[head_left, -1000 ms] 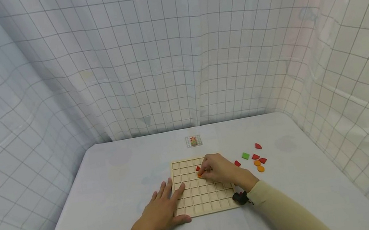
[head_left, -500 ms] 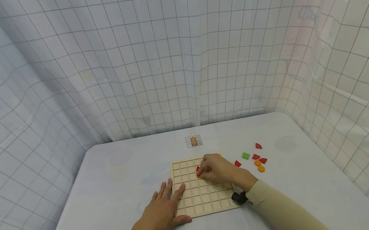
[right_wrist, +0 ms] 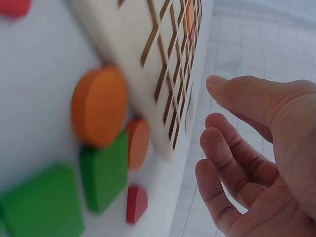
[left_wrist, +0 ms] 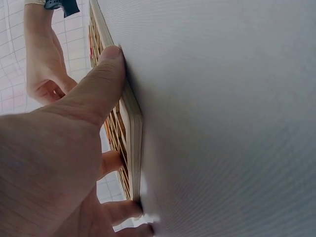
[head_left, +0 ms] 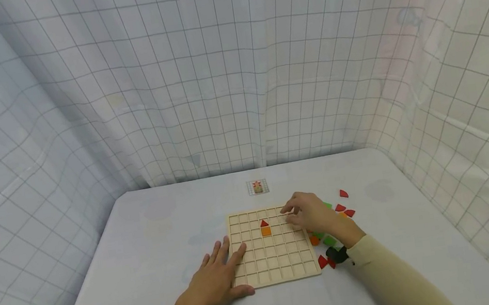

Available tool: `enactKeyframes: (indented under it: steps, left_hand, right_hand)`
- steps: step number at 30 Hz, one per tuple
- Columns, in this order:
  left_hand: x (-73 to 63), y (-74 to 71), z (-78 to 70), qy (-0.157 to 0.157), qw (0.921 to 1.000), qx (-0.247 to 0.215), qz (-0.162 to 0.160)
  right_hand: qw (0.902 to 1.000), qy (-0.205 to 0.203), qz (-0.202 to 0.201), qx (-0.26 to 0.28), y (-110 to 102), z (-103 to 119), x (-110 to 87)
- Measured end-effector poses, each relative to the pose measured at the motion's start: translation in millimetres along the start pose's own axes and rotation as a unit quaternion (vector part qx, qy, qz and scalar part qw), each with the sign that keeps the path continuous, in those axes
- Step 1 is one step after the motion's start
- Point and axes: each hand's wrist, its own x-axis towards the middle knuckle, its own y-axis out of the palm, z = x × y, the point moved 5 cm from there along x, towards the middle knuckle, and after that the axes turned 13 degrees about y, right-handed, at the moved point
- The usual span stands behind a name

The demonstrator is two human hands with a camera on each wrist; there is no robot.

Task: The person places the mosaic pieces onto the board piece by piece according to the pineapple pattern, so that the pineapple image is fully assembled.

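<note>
A pale wooden grid board [head_left: 260, 265] lies on the table. In one of its cells sits an orange square tile [head_left: 266, 231], and a red triangular tile [head_left: 264, 223] is in the cell just beyond it. My left hand [head_left: 215, 276] rests along the board's left edge with fingers spread, the thumb [left_wrist: 106, 74] at the near rim. Above the board's right side is my right hand [head_left: 311, 213], its fingers loosely bent and nothing between them. In the right wrist view, an orange disc [right_wrist: 101, 106] and a green square tile [right_wrist: 104, 170] lie beside the board's edge.
A small picture card [head_left: 257, 187] lies beyond the board. To the board's right are scattered red quarter-round tiles [head_left: 343, 194], green tiles [head_left: 329, 240] and orange discs, partly hidden by my right arm. A gridded white curtain [head_left: 214, 73] surrounds the table.
My right hand has let go of the orange square tile, which now sits below the red triangle. The hand has moved right and away from it. My left hand has stayed put.
</note>
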Motion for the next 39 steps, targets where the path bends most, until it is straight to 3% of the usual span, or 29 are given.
enactKeyframes:
  steps: [10,16,25,39]
  left_hand:
    - [-0.5,5.1,2.2,0.002,1.0,0.002,-0.001]
    - [-0.4,3.8,2.1,0.001,1.0,0.004,0.001]
    - [0.0,1.2,1.5,-0.003,1.0,0.002,0.003]
    - [-1.6,1.9,1.0,0.004,1.0,-0.002,-0.003]
  right_hand:
    - [0.9975,0.062,-0.034,-0.01,-28,-52,-14.3]
    - [0.9959,0.071,-0.053,-0.02,-40,-73,-18.9]
    - [0.9949,0.077,-0.057,-0.031,-49,-91,-24.8]
    - [0.9896,0.134,-0.041,-0.034,-50,-111,-33.4]
